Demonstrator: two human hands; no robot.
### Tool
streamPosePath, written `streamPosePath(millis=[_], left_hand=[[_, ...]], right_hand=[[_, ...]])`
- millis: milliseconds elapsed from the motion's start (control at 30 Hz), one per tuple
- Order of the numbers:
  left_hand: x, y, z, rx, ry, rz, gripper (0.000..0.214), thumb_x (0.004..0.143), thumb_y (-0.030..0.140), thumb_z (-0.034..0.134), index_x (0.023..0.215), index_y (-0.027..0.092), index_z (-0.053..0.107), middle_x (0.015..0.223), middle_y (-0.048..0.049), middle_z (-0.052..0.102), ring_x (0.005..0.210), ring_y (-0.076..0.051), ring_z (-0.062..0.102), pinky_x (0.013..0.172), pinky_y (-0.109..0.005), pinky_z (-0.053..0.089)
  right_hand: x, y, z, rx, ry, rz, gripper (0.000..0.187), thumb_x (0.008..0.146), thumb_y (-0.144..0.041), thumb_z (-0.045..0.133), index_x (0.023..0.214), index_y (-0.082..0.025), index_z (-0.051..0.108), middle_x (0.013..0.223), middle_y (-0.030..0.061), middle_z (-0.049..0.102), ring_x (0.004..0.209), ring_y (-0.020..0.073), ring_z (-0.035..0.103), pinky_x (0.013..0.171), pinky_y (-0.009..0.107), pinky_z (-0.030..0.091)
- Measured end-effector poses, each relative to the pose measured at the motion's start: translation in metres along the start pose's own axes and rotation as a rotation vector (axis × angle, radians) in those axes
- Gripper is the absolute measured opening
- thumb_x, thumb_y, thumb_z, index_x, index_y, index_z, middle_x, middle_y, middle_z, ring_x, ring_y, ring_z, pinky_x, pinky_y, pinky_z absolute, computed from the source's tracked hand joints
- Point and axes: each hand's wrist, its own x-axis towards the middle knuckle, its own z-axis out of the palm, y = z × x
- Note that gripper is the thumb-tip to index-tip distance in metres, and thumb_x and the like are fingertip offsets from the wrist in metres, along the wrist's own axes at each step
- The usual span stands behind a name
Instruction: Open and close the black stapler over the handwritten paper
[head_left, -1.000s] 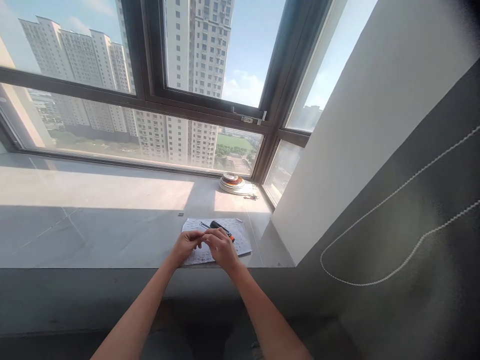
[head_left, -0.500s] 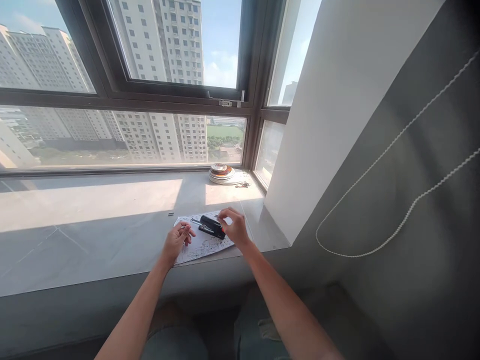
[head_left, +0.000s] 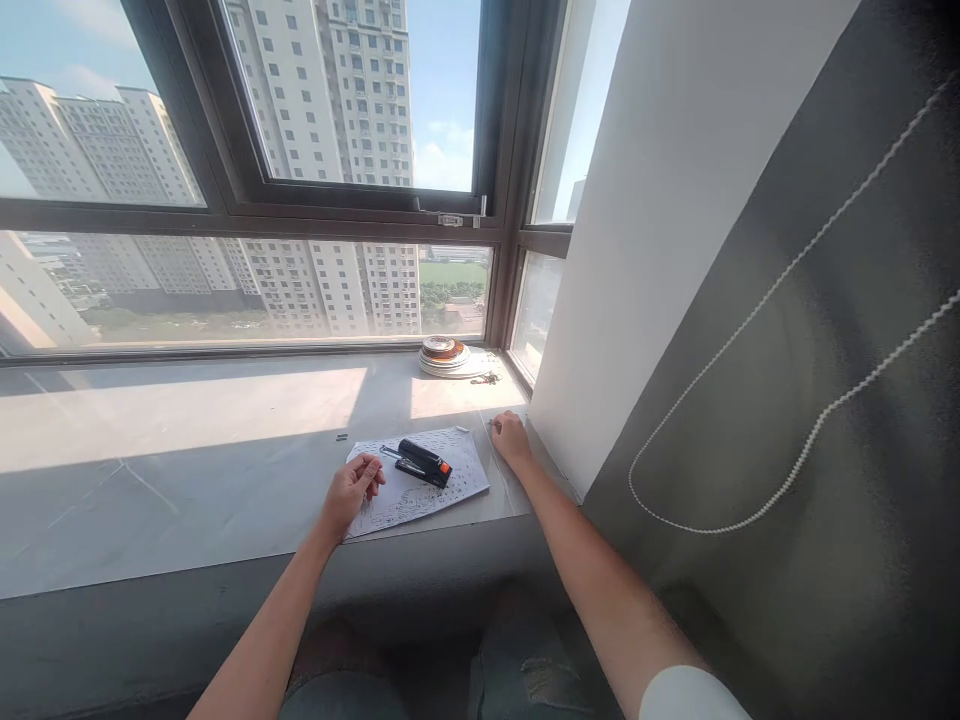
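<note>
A black stapler with an orange tip (head_left: 424,462) lies open on a printed paper sheet (head_left: 442,490) on the grey window sill (head_left: 187,470). My left hand (head_left: 349,491) rests at the sheet's left edge, fingers curled in a pinch on something too small to make out. My right hand (head_left: 510,436) has reached to the sill right of the sheet, close to the white wall, fingers bent down on a small thing I cannot name. Neither hand touches the stapler.
A stack of flat round plates or reels (head_left: 448,357) sits at the sill's far right corner, with a small dark item (head_left: 489,378) beside it. A beaded white cord (head_left: 780,300) hangs on the grey wall at right. Sunlight covers the sill's far half.
My hands were joined over the sheet a second ago. They parted; the right hand passed over the stapler and moved right to the sill by the wall. The left hand stayed.
</note>
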Motion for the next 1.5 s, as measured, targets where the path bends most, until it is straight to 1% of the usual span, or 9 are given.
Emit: streamPosePath(millis=[200, 367, 533, 667, 900, 1000, 1167, 1300, 1500], left_hand=[[0.002, -0.006, -0.001, 0.022, 0.007, 0.025, 0.037, 0.095, 0.055, 0.06, 0.087, 0.02, 0.064, 0.074, -0.0016, 0.064, 0.058, -0.012, 0.052, 0.053, -0.024, 0.042], [0.002, -0.008, -0.002, 0.013, 0.02, 0.032, 0.039, 0.094, 0.058, 0.059, 0.087, 0.02, 0.064, 0.072, -0.0009, 0.063, 0.056, -0.012, 0.052, 0.052, -0.024, 0.041], [0.002, -0.008, -0.001, 0.054, 0.025, 0.025, 0.041, 0.094, 0.059, 0.058, 0.084, 0.02, 0.062, 0.069, -0.0001, 0.063, 0.054, -0.012, 0.051, 0.051, -0.024, 0.04], [0.002, -0.011, 0.001, 0.115, 0.014, 0.023, 0.041, 0.093, 0.06, 0.058, 0.084, 0.02, 0.062, 0.069, -0.0002, 0.064, 0.054, -0.012, 0.051, 0.048, -0.022, 0.038], [-0.001, -0.008, 0.004, 0.054, 0.071, 0.015, 0.042, 0.093, 0.061, 0.058, 0.085, 0.02, 0.062, 0.07, -0.001, 0.064, 0.058, -0.014, 0.057, 0.056, -0.026, 0.047], [0.005, -0.001, -0.011, 0.052, 0.195, 0.019, 0.04, 0.096, 0.058, 0.051, 0.092, 0.02, 0.063, 0.077, -0.0036, 0.067, 0.071, -0.019, 0.064, 0.064, -0.03, 0.054], [0.042, -0.006, -0.053, 0.637, 0.481, 0.093, 0.032, 0.096, 0.032, 0.041, 0.109, 0.018, 0.067, 0.117, -0.0144, 0.071, 0.114, -0.031, 0.064, 0.095, -0.047, 0.055], [0.069, -0.027, -0.072, 0.895, 0.337, 0.08, 0.044, 0.088, 0.015, 0.043, 0.126, 0.017, 0.066, 0.147, -0.0142, 0.058, 0.14, -0.029, 0.049, 0.115, -0.045, 0.041], [0.071, -0.047, -0.073, 1.0, 0.266, 0.034, 0.035, 0.091, 0.016, 0.045, 0.113, 0.021, 0.071, 0.126, -0.0148, 0.071, 0.126, -0.033, 0.059, 0.102, -0.046, 0.047]], right_hand=[[0.001, 0.0, -0.001, 0.021, -0.006, 0.058, 0.026, 0.084, -0.003, 0.052, 0.093, -0.016, 0.072, 0.099, 0.0117, 0.071, 0.103, 0.0256, 0.061, 0.09, 0.033, 0.048], [-0.021, -0.029, -0.01, 0.191, 0.096, 0.009, 0.024, 0.093, -0.015, 0.05, 0.105, -0.018, 0.071, 0.108, 0.0119, 0.071, 0.106, 0.0269, 0.062, 0.092, 0.038, 0.05], [-0.052, -0.062, -0.014, 0.493, -0.232, -0.337, 0.03, 0.098, -0.043, 0.057, 0.122, -0.026, 0.066, 0.12, 0.0065, 0.07, 0.115, 0.0243, 0.062, 0.101, 0.04, 0.048], [-0.059, -0.076, -0.007, 0.594, -0.335, -0.33, 0.047, 0.092, -0.048, 0.067, 0.132, -0.026, 0.059, 0.127, 0.008, 0.067, 0.114, 0.0239, 0.062, 0.1, 0.041, 0.049], [-0.06, -0.082, -0.007, 0.552, -0.403, -0.328, 0.034, 0.096, -0.043, 0.061, 0.124, -0.024, 0.065, 0.112, 0.0076, 0.07, 0.11, 0.0244, 0.063, 0.099, 0.042, 0.048], [-0.062, -0.085, -0.013, 0.419, -0.451, -0.387, 0.038, 0.091, -0.042, 0.07, 0.123, -0.023, 0.066, 0.114, 0.0097, 0.068, 0.11, 0.0273, 0.061, 0.097, 0.041, 0.048], [-0.065, -0.09, -0.014, 0.334, -0.407, -0.389, 0.025, 0.09, -0.033, 0.072, 0.111, -0.021, 0.065, 0.106, 0.0079, 0.066, 0.103, 0.025, 0.06, 0.089, 0.036, 0.048], [-0.066, -0.09, -0.012, 0.3, -0.356, -0.395, 0.019, 0.088, -0.029, 0.072, 0.102, -0.021, 0.062, 0.101, 0.0055, 0.065, 0.101, 0.0233, 0.059, 0.087, 0.033, 0.048], [-0.066, -0.09, -0.01, 0.256, -0.312, -0.405, 0.017, 0.089, -0.029, 0.071, 0.097, -0.021, 0.058, 0.098, 0.0049, 0.063, 0.098, 0.0231, 0.057, 0.084, 0.033, 0.046]])
